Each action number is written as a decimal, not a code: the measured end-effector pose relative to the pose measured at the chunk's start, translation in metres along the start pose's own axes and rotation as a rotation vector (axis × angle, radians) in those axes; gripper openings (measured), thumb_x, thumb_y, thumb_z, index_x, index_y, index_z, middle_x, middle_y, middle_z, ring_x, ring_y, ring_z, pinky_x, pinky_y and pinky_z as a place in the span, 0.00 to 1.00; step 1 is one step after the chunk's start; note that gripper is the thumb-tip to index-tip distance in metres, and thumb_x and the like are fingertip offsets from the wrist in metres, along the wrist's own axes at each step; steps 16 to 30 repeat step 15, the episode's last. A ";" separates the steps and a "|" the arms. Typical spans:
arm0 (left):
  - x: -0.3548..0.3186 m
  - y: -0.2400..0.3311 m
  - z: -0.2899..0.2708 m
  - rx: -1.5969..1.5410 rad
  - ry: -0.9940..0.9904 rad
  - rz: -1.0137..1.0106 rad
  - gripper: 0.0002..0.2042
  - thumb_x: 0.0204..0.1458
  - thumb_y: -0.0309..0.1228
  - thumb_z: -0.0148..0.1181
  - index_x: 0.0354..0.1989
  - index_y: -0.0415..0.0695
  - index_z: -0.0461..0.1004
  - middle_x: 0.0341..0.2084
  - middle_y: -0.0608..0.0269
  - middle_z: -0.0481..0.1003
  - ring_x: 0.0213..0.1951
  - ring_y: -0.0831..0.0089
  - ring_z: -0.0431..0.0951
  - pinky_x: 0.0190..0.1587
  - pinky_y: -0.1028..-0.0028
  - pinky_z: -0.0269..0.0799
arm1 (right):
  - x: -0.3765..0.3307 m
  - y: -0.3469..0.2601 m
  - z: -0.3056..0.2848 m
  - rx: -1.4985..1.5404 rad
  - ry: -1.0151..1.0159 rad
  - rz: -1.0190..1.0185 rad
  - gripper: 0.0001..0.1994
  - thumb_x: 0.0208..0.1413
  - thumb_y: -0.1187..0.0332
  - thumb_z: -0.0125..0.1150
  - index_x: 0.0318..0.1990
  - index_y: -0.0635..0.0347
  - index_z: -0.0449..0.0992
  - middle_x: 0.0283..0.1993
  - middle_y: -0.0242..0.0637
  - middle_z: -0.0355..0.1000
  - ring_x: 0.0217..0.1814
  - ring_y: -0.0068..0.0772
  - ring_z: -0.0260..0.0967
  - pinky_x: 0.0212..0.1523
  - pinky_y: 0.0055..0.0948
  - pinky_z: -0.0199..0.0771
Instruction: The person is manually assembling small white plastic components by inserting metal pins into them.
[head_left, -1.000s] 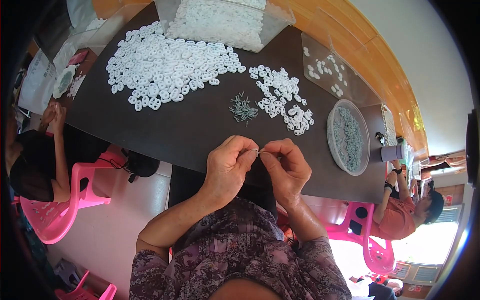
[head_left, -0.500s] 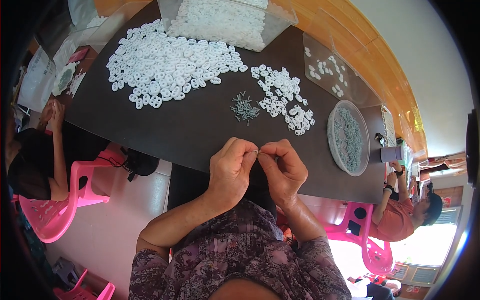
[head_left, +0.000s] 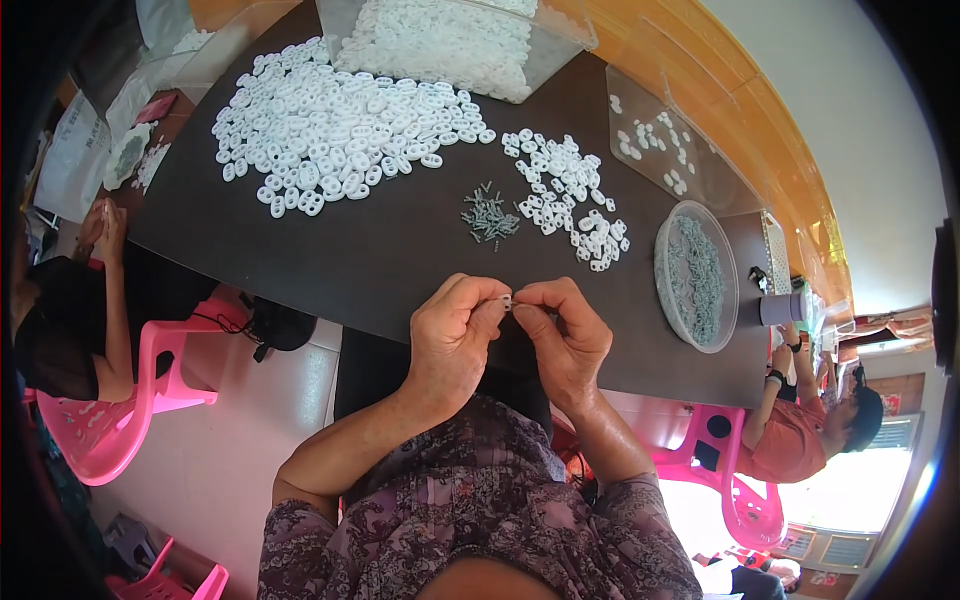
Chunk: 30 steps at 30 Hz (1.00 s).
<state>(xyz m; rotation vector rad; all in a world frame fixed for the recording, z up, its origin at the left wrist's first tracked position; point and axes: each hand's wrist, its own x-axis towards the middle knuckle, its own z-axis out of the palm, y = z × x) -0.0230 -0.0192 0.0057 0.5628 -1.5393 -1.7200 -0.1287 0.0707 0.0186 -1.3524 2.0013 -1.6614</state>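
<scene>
Over the table's near edge my left hand pinches a small white plastic piece with holes between thumb and forefinger. Facing it, my right hand is closed in a pinch at the piece's right side; whatever sits in its fingertips is too small to make out. Beyond my hands lies a little heap of thin grey pins or springs. Loose small white two-holed pieces spread behind and to the right of that heap. Larger white oval pieces form a wide pile at the far left.
A clear bin of white pieces stands at the back. On the right are a round clear tub of grey parts, a clear tray and a lidded cup. People sit at both sides on pink chairs.
My left hand has shifted slightly left, and the white piece now shows between the fingertips. The right hand stays pinched nearly in place.
</scene>
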 end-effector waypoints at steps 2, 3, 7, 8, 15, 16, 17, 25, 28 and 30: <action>-0.001 -0.001 0.001 0.026 0.011 0.022 0.02 0.53 0.18 0.57 0.34 0.37 0.73 0.25 0.65 0.70 0.22 0.81 0.69 0.24 0.81 0.66 | 0.000 0.000 0.001 -0.101 -0.004 -0.032 0.06 0.49 0.83 0.60 0.34 0.65 0.74 0.31 0.37 0.70 0.30 0.29 0.67 0.31 0.24 0.67; -0.001 -0.002 0.002 0.052 0.021 0.044 0.02 0.53 0.18 0.57 0.34 0.37 0.73 0.24 0.65 0.70 0.21 0.81 0.69 0.23 0.81 0.66 | 0.000 0.000 0.002 -0.101 -0.004 -0.032 0.06 0.49 0.83 0.60 0.34 0.65 0.74 0.31 0.37 0.70 0.30 0.29 0.67 0.31 0.24 0.67; -0.001 -0.002 0.007 0.113 0.032 0.136 0.02 0.53 0.18 0.56 0.34 0.37 0.73 0.24 0.64 0.69 0.21 0.80 0.69 0.22 0.80 0.65 | 0.001 -0.002 0.006 -0.163 0.015 -0.060 0.05 0.49 0.82 0.58 0.33 0.64 0.72 0.30 0.38 0.68 0.29 0.32 0.66 0.30 0.27 0.66; -0.002 -0.003 0.008 0.129 0.049 0.157 0.02 0.53 0.18 0.56 0.34 0.37 0.73 0.24 0.64 0.69 0.20 0.80 0.69 0.21 0.80 0.65 | 0.000 -0.003 0.006 -0.174 0.017 -0.054 0.05 0.49 0.82 0.58 0.32 0.63 0.72 0.30 0.38 0.67 0.29 0.33 0.65 0.30 0.28 0.66; 0.001 -0.005 0.008 0.052 0.022 0.094 0.03 0.56 0.22 0.55 0.36 0.36 0.73 0.27 0.66 0.70 0.24 0.83 0.69 0.27 0.84 0.67 | 0.007 -0.003 0.006 -0.188 0.024 -0.133 0.05 0.49 0.81 0.58 0.34 0.62 0.72 0.32 0.38 0.68 0.31 0.37 0.66 0.31 0.32 0.67; 0.001 -0.005 0.008 0.052 0.022 0.094 0.03 0.56 0.22 0.55 0.36 0.36 0.73 0.27 0.66 0.70 0.24 0.83 0.69 0.27 0.84 0.67 | 0.007 -0.003 0.006 -0.188 0.024 -0.133 0.05 0.49 0.81 0.58 0.34 0.62 0.72 0.32 0.38 0.68 0.31 0.37 0.66 0.31 0.32 0.67; 0.001 -0.005 0.008 0.052 0.022 0.094 0.03 0.56 0.22 0.55 0.36 0.36 0.73 0.27 0.66 0.70 0.24 0.83 0.69 0.27 0.84 0.67 | 0.007 -0.003 0.006 -0.188 0.024 -0.133 0.05 0.49 0.81 0.58 0.34 0.62 0.72 0.32 0.38 0.68 0.31 0.37 0.66 0.31 0.32 0.67; 0.001 -0.005 0.008 0.052 0.022 0.094 0.03 0.56 0.22 0.55 0.36 0.36 0.73 0.27 0.66 0.70 0.24 0.83 0.69 0.27 0.84 0.67 | 0.007 -0.003 0.006 -0.188 0.024 -0.133 0.05 0.49 0.81 0.58 0.34 0.62 0.72 0.32 0.38 0.68 0.31 0.37 0.66 0.31 0.32 0.67; 0.001 -0.005 0.008 0.052 0.022 0.094 0.03 0.56 0.22 0.55 0.36 0.36 0.73 0.27 0.66 0.70 0.24 0.83 0.69 0.27 0.84 0.67 | 0.007 -0.003 0.006 -0.188 0.024 -0.133 0.05 0.49 0.81 0.58 0.34 0.62 0.72 0.32 0.38 0.68 0.31 0.37 0.66 0.31 0.32 0.67; 0.001 -0.005 0.008 0.052 0.022 0.094 0.03 0.56 0.22 0.55 0.36 0.36 0.73 0.27 0.66 0.70 0.24 0.83 0.69 0.27 0.84 0.67 | 0.007 -0.003 0.006 -0.188 0.024 -0.133 0.05 0.49 0.81 0.58 0.34 0.62 0.72 0.32 0.38 0.68 0.31 0.37 0.66 0.31 0.32 0.67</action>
